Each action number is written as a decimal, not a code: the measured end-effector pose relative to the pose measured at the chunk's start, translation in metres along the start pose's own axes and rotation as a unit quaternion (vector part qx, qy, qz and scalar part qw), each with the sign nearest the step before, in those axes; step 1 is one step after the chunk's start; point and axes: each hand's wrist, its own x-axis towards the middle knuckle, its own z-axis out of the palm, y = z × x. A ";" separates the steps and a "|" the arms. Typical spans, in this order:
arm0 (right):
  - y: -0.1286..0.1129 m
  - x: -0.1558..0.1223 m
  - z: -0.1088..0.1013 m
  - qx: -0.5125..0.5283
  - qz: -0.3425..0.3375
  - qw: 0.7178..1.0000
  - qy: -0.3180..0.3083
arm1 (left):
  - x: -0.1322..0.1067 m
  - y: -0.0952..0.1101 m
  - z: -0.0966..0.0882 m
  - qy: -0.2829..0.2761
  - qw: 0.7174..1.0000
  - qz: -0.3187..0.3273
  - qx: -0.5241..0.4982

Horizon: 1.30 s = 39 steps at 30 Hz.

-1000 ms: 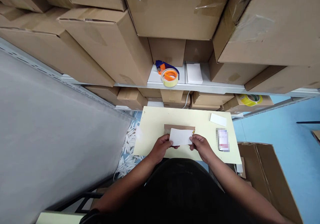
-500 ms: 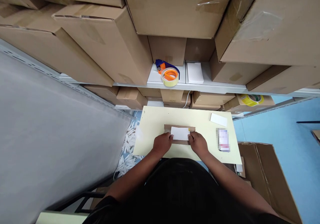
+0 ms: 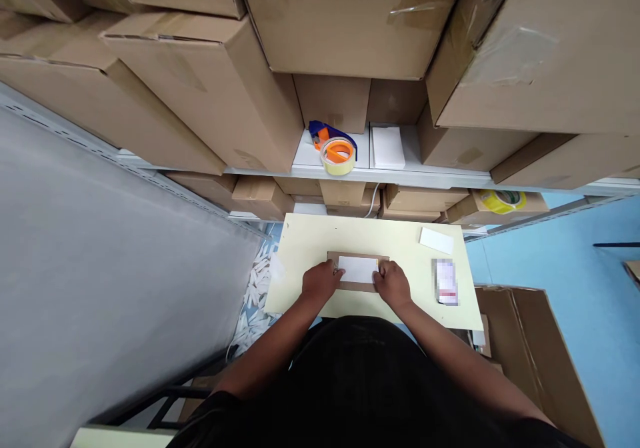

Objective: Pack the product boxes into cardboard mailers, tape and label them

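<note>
Left hand (image 3: 321,280) has its fingers curled in, with the thumb reaching the left edge of a white label (image 3: 358,269). Right hand (image 3: 393,284) pretty much mirrors it, curled up with the thumb at the label's lower right corner. Honestly can't tell if either one is pinching the paper or just pressing on it, since the knuckles hide most of the fingertips.

So the label sits right between the two hands, long side running left to right, with a bit of yellow at its right end. It's on top of a small brown cardboard box (image 3: 357,287), and a strip of cardboard shows along both long sides of it. The box is lying on a pale yellow surface (image 3: 305,235), just in front of the person's black shirt (image 3: 350,381).

Further out, well to the right of the right hand, there's a pixelated flat item (image 3: 446,282) and, a bit beyond it, a white slip (image 3: 437,241). Past the far edge is a shelf (image 3: 420,180) with a blue and orange tape dispenser (image 3: 336,149) and a white paper stack (image 3: 388,148) next to it, plus big cartons (image 3: 345,28) piled all around.
</note>
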 end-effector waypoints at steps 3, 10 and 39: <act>0.012 -0.005 0.000 0.115 0.082 0.990 0.017 | -0.004 -0.011 0.006 0.093 0.992 -0.023 -0.084; 0.041 -0.029 -0.002 0.393 0.213 0.890 -0.092 | -0.022 -0.040 0.027 -0.024 0.932 0.015 -0.363; 0.013 -0.107 -0.183 0.397 0.091 0.865 0.292 | -0.066 0.117 -0.077 0.039 0.879 0.226 -0.418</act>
